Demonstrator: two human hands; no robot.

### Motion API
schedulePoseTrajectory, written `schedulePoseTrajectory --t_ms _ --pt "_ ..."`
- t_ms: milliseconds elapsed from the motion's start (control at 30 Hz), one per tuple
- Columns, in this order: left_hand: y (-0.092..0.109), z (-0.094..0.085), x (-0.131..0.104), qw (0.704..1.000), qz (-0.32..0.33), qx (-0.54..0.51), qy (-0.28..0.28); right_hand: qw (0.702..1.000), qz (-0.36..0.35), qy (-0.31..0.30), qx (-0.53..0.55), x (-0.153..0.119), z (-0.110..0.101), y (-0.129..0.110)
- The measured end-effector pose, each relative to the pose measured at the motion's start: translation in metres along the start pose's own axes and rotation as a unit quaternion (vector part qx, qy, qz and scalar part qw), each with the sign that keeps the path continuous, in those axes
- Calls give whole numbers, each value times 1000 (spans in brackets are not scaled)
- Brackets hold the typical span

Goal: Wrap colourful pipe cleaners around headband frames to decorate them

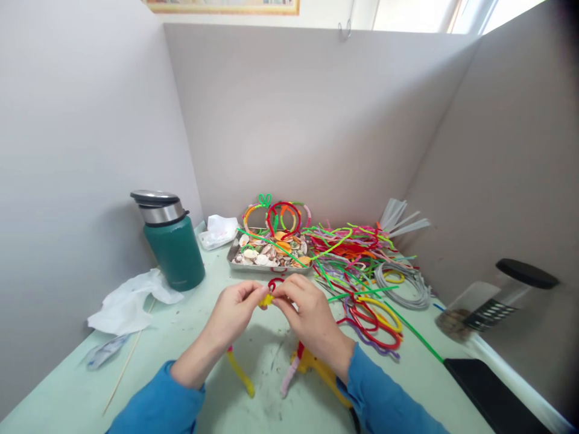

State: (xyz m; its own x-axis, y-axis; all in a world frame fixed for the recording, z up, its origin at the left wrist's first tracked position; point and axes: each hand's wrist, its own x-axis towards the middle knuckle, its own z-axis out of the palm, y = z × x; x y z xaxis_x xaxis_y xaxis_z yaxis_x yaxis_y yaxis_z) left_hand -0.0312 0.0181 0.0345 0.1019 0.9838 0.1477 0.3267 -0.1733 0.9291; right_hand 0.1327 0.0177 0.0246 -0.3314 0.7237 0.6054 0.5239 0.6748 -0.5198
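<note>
My left hand pinches a small yellow piece of pipe cleaner between thumb and fingertips. From the other side, the closed fingers of my right hand grip the same piece. A red pipe cleaner loop stands up just behind the fingertips. Below my hands hang two wrapped ends, a yellow pipe cleaner end on the left and a lilac pipe cleaner end on the right; my hands hide how they join. Under my right wrist lies a yellow tool, perhaps a glue gun, partly covered.
Behind my hands is a metal tray of shells, with pipe cleaner rings above it. Many loose pipe cleaners lie to the right. A green bottle, tissue, stick, jar and black slab stand around.
</note>
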Motion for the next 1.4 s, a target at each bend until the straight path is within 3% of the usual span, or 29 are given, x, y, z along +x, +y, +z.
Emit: schedulePoseTrajectory --t_ms 167,267,400,533,800,1167,1400 --pt "-15 3 1 998 54 -9 -41 1000 25 1 13 0 0 8" --pt "-26 2 1 994 84 51 -45 997 61 -12 45 1 2 11" --pt "-31 5 -3 969 179 171 -6 988 119 -37 87 2 7 16" --pt "-33 7 -7 942 247 223 36 977 154 -64 135 3 6 17" --pt "-34 3 -6 945 215 236 65 996 5 -83 22 0 -2 9" --pt "-28 -1 -7 953 232 195 24 998 8 -48 31 -1 0 11" --pt "-28 1 -9 961 201 187 44 998 22 -30 46 -1 1 9"
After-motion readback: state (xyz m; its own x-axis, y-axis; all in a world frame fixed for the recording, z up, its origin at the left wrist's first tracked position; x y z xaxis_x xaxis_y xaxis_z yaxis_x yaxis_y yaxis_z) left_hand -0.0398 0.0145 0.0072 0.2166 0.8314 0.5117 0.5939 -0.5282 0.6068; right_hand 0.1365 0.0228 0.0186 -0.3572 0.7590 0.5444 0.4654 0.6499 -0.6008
